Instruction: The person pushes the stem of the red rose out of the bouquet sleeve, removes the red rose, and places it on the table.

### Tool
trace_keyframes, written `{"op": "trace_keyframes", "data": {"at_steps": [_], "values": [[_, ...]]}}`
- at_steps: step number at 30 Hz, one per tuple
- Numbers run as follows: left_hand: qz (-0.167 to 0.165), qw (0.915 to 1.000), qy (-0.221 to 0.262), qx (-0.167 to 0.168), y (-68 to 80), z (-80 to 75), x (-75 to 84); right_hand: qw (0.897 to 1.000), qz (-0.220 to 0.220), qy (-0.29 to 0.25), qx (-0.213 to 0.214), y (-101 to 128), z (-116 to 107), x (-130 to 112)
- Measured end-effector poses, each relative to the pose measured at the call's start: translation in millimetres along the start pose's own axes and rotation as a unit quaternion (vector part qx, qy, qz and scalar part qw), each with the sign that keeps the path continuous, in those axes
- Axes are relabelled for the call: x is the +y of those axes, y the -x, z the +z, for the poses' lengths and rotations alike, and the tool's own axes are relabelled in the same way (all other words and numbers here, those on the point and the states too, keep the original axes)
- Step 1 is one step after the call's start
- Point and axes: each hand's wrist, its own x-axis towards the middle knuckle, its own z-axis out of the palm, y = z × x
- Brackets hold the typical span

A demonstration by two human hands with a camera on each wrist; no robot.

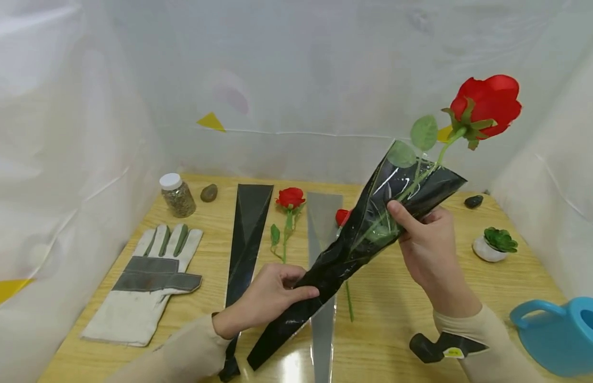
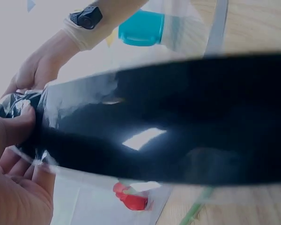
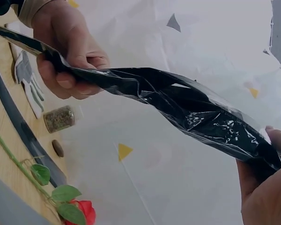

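The glossy black plastic cone sleeve (image 1: 353,250) slants from lower left to upper right — left hand (image 1: 267,298) pinches its narrow end, right hand (image 1: 427,247) grips the wide end, where the red artificial rose (image 1: 487,106) sticks out.

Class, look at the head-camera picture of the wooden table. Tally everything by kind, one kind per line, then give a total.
Red roses: 3
Cone sleeves: 3
Stones: 2
Work glove: 1
Jar: 1
Potted succulent: 1
Blue watering can: 1
Black-handled tool: 1
Total: 13
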Motion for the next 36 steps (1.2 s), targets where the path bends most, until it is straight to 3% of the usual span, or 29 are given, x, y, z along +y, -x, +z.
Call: {"op": "trace_keyframes", "data": {"at_steps": [7, 13, 21, 24, 28, 30, 33, 36], "values": [[-0.015, 0.9989, 0.039, 0.024, -1.2, 2.8, 0.5, 0.996, -0.058, 0.068, 0.024, 7, 7, 6], [-0.006, 0.9986, 0.032, 0.043, -2.6, 3.7, 4.4, 0.985, -0.052, 0.158, 0.046, 11, 9, 15], [0.002, 0.9985, 0.031, 0.045, -7.9, 8.8, 13.7, 0.971, -0.035, 0.230, 0.054, 14, 12, 14], [0.005, 0.9994, 0.017, 0.030, -6.4, 8.4, 10.2, 0.979, -0.021, 0.195, 0.050, 11, 8, 7], [0.005, 0.9999, -0.011, -0.002, -1.4, 9.6, -2.1, 0.996, -0.033, 0.081, 0.017, 4, 1, -4], [-0.001, 0.9994, -0.028, -0.020, 0.5, 9.2, -7.4, 0.998, -0.042, 0.042, -0.006, 2, -1, -7], [-0.003, 0.9987, -0.038, -0.034, -0.6, 5.8, -5.6, 0.998, -0.043, 0.038, -0.031, 2, -2, -7], [-0.002, 0.9987, -0.042, -0.028, -4.8, 1.3, 4.8, 0.996, -0.040, 0.068, -0.034, 3, 1, -3]]}}
